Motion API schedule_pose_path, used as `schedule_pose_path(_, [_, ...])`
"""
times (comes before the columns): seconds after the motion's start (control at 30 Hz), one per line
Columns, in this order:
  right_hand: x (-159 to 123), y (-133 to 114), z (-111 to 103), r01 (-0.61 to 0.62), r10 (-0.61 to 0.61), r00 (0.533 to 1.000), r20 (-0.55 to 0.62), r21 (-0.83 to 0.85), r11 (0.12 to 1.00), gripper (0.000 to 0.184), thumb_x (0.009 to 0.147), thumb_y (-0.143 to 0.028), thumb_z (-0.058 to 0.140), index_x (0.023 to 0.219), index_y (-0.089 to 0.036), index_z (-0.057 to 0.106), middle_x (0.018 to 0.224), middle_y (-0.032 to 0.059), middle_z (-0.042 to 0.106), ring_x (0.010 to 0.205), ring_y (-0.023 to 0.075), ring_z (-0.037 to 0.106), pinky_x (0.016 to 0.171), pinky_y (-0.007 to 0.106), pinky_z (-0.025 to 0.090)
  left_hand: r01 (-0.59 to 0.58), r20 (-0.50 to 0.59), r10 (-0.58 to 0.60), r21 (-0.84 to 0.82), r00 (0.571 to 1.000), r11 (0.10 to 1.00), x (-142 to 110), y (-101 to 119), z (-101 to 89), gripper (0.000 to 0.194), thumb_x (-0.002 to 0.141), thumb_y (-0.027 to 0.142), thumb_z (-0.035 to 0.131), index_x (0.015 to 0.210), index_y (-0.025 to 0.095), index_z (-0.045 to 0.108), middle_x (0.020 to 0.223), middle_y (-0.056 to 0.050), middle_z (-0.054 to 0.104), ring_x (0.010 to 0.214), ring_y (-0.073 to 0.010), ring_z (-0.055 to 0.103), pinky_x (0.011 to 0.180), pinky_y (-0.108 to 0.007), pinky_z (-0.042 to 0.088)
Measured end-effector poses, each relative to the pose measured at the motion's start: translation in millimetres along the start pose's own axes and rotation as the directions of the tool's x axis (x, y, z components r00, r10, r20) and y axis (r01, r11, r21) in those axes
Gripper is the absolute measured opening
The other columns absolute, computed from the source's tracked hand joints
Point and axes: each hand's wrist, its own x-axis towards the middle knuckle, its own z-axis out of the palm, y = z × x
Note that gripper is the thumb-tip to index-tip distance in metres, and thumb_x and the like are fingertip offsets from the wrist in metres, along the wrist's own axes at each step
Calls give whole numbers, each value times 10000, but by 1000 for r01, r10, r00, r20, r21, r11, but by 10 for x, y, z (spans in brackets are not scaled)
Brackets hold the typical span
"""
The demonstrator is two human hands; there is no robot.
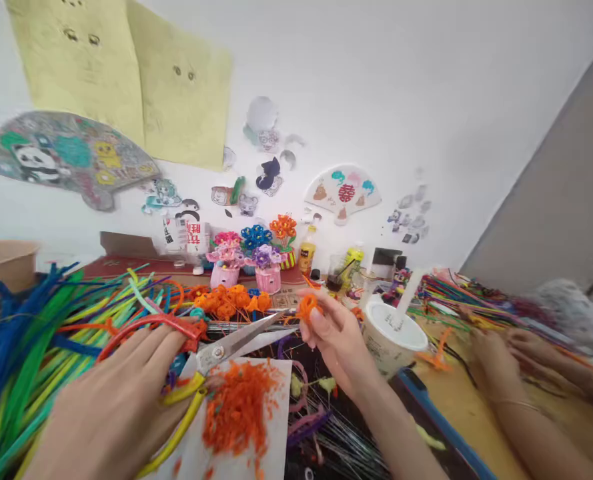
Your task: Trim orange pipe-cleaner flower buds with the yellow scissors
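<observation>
My left hand is closed around the yellow handles of a pair of scissors, though the handles are partly hidden by the hand. The blades are parted and point at my right hand. Between its thumb and fingers, my right hand pinches an orange fuzzy pipe-cleaner flower. Below the scissors, a pile of orange fuzz clippings lies on a white sheet of paper. Red pipe cleaners lie by my left fingers. Behind the blades sit several orange pipe-cleaner blooms.
Bundles of blue, green and yellow pipe cleaners cover the left side. A lidded white tub stands beside my right wrist. Potted pipe-cleaner flowers and a drink bottle line the back. At right, another person's hands work over the table.
</observation>
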Motion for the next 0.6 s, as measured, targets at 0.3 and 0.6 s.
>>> schedule_pose_path(0.3, [-74, -18, 0, 40, -37, 996, 86, -38, 998, 306, 790, -305, 747, 1084, -249, 678, 781, 4, 609, 699, 118, 564, 624, 217, 425, 19, 4, -20, 49, 1000, 999, -13, 36, -98, 140, 780, 239, 386, 882, 274, 475, 763, -16, 735, 477, -219, 640, 395, -293, 313])
schedule_pose_path(0.6, [-102, 2, 11, 71, -66, 990, 126, -39, 997, 279, 804, -224, 728, 1076, -256, 675, 943, 12, 614, 795, 120, 593, 717, 220, 459, 67, 36, -71, 102, 997, 993, 44, 29, -189, 208, 790, 272, 391, 873, 249, 580, 756, -27, 756, 522, -243, 686, 397, -291, 356])
